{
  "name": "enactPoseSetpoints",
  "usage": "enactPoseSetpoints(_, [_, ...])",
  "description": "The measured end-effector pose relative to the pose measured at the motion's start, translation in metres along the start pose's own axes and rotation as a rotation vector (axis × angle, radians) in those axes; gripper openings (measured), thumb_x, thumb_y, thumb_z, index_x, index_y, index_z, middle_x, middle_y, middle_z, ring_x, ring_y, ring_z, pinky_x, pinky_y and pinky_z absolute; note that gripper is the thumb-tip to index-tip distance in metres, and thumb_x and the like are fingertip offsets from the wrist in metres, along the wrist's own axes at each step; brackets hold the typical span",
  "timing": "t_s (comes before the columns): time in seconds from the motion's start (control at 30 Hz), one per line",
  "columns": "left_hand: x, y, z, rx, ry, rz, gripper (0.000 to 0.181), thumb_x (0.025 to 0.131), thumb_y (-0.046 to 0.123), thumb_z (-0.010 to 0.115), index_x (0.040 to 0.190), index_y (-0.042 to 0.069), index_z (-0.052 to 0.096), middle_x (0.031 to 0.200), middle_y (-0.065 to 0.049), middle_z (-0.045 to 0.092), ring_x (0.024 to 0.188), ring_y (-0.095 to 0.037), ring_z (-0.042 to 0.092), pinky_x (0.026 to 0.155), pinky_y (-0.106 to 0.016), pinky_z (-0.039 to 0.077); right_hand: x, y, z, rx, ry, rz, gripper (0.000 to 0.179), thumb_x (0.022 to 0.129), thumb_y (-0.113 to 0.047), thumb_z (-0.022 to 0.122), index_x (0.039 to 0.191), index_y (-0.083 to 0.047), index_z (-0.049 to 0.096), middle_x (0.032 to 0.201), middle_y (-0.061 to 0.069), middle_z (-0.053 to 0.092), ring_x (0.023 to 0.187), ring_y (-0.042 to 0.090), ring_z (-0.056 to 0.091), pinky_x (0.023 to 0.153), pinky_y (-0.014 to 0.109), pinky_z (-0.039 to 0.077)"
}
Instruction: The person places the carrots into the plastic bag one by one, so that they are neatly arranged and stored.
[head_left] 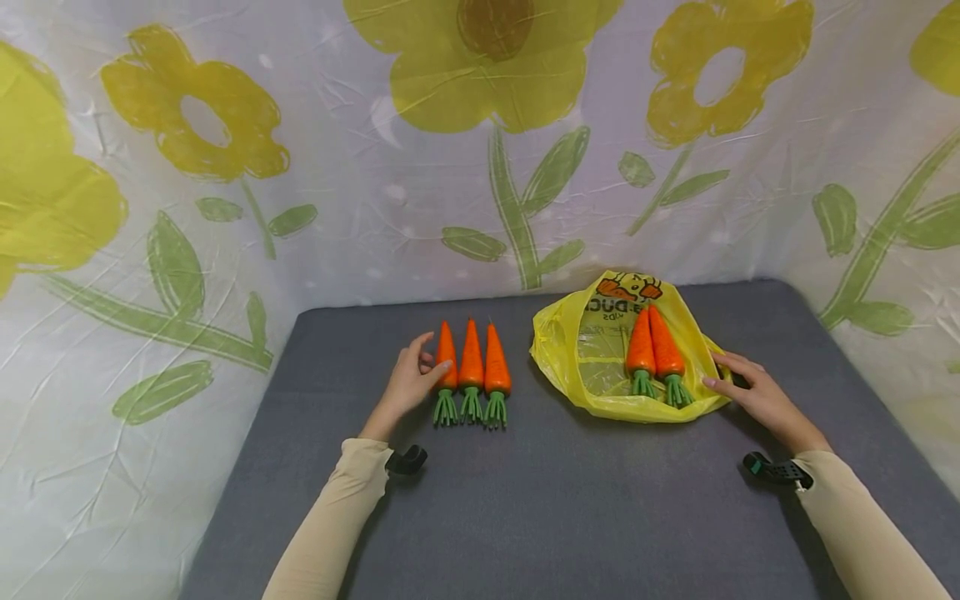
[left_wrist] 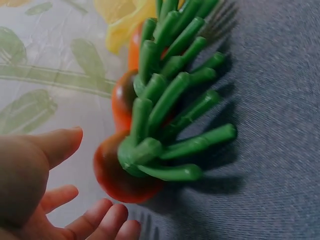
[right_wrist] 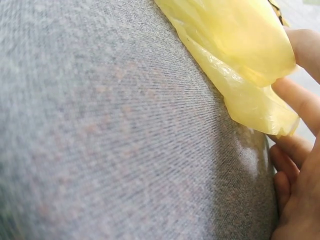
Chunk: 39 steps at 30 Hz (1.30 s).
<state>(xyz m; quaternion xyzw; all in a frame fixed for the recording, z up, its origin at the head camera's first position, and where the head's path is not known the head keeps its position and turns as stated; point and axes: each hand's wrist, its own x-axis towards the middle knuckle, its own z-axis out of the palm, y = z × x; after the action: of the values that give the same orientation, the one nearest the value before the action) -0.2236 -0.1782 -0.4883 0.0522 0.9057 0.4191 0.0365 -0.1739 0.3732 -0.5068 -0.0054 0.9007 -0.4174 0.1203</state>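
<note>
Three toy carrots lie side by side on the grey table, orange tips toward the wall and green stems toward me. My left hand (head_left: 408,379) is beside the leftmost carrot (head_left: 446,358), thumb and fingers spread around its side. In the left wrist view a gap shows between the thumb and that carrot's round end (left_wrist: 127,187). A yellow plastic bag (head_left: 558,342) lies at the right with its mouth spread, and two more carrots (head_left: 640,346) rest on it. My right hand (head_left: 765,400) holds the bag's right edge (right_wrist: 250,100) between thumb and fingers.
The middle carrot (head_left: 471,358) and the right carrot (head_left: 497,362) lie close against each other. A grey cloth covers the table (head_left: 525,508). Behind it hangs a pale curtain (head_left: 360,192) with yellow flowers, reaching down to the table's back edge.
</note>
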Motion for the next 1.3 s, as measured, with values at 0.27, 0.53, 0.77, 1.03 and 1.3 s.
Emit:
enactPoseSetpoints(0.27, [-0.001, -0.007, 0.003, -0.001, -0.055, -0.007, 0.071, 0.097, 0.028, 0.064, 0.155, 0.004, 0.029, 0.124, -0.026, 0.049, 0.108, -0.038, 0.059, 0.09, -0.05, 0.05, 0.0, 0.001, 0.001, -0.006, -0.004, 0.014, 0.08, 0.098, -0.044, 0.058, 0.159, -0.011, 0.019, 0.164, 0.028, 0.006, 0.147, 0.056, 0.0, 0.105, 0.08, 0.011])
enactPoseSetpoints(0.53, [-0.002, -0.011, 0.005, 0.018, -0.072, -0.011, 0.077, 0.094, 0.032, 0.068, 0.155, 0.005, 0.029, 0.123, -0.023, 0.05, 0.107, -0.033, 0.056, 0.091, -0.048, 0.049, -0.001, 0.0, 0.001, -0.004, -0.001, 0.005, 0.079, 0.098, -0.043, 0.058, 0.159, -0.01, 0.019, 0.164, 0.028, 0.007, 0.147, 0.055, 0.001, 0.105, 0.08, 0.012])
enactPoseSetpoints(0.77, [-0.003, -0.011, 0.008, 0.029, -0.082, -0.028, 0.079, 0.092, 0.032, 0.071, 0.154, 0.004, 0.03, 0.122, -0.021, 0.05, 0.105, -0.031, 0.054, 0.09, -0.045, 0.048, -0.001, -0.001, 0.001, 0.0, -0.003, 0.007, 0.08, 0.098, -0.044, 0.058, 0.158, -0.009, 0.02, 0.164, 0.028, 0.007, 0.147, 0.055, 0.001, 0.105, 0.08, 0.011])
enactPoseSetpoints(1.03, [-0.002, -0.013, 0.009, 0.026, -0.087, -0.033, 0.078, 0.093, 0.036, 0.068, 0.153, 0.002, 0.031, 0.121, -0.023, 0.051, 0.105, -0.031, 0.053, 0.087, -0.043, 0.049, 0.001, 0.001, 0.0, -0.005, 0.0, 0.007, 0.079, 0.098, -0.043, 0.058, 0.159, -0.01, 0.02, 0.164, 0.027, 0.008, 0.147, 0.055, 0.002, 0.105, 0.08, 0.012])
enactPoseSetpoints(1.3, [-0.003, -0.015, 0.008, 0.025, -0.08, 0.002, 0.083, 0.092, 0.046, 0.067, 0.15, -0.002, 0.034, 0.116, -0.025, 0.053, 0.097, -0.031, 0.055, 0.08, -0.039, 0.049, 0.001, 0.002, 0.0, -0.009, -0.002, 0.001, 0.079, 0.098, -0.043, 0.058, 0.159, -0.01, 0.02, 0.163, 0.029, 0.009, 0.146, 0.056, 0.003, 0.105, 0.08, 0.012])
